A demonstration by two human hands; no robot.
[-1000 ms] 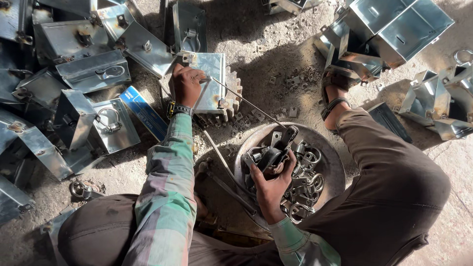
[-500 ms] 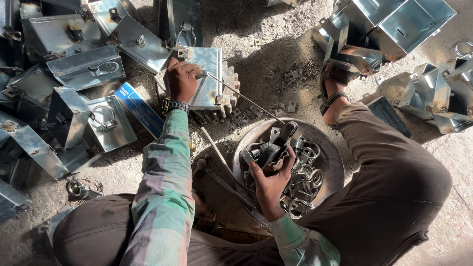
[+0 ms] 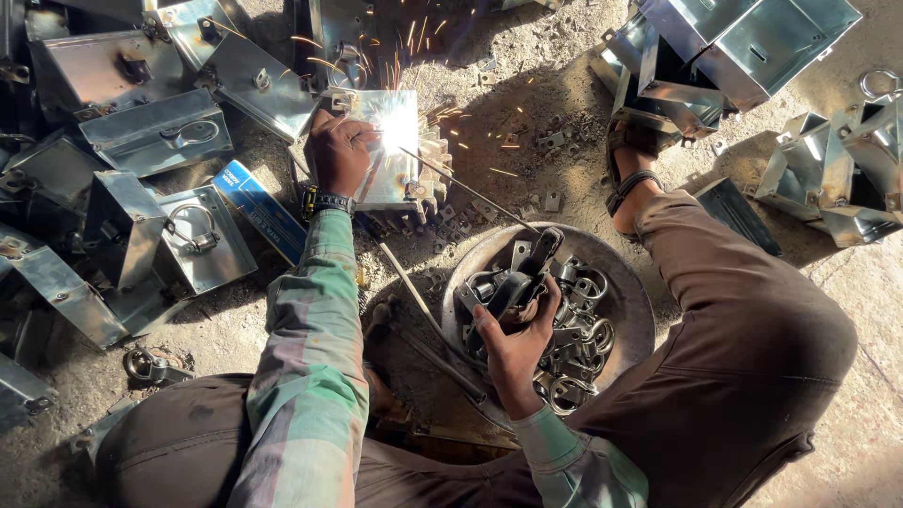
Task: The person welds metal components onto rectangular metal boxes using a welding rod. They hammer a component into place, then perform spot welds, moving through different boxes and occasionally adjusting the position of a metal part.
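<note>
**Q:** Which step does the figure show?

**A:** Arc welding on a metal box (image 3: 393, 183), judged from the white glare on its top face and the sparks (image 3: 406, 45) flying off it. The box lies on the ground (image 3: 527, 89), just beyond the far rim of a round pan (image 3: 641, 303).

**Q:** How are the hands set?

**A:** The left hand (image 3: 337, 150), with a wristwatch (image 3: 324, 200), is curled over the box's left edge and pins it down. The right hand (image 3: 513, 343) is closed around an electrode holder (image 3: 523, 277) above the pan. Its thin rod (image 3: 463, 185) slants up to the glare.

**Q:** What does the next move call for?

**A:** Probably a steady rod tip held just off the seam, and a firm left hand so that the box does not shift.

**Q:** And the surroundings?

**A:** Bare, gritty ground in hard sunlight, littered with small metal scraps. The pan holds ring latches (image 3: 578, 341). Finished boxes (image 3: 155, 132) crowd the left edge of the ground, and open boxes (image 3: 752, 47) are stacked at the far right corner. A blue packet (image 3: 259, 212) lies beside the left forearm. A sandalled foot (image 3: 632, 183) rests by the pan's far right rim.
</note>
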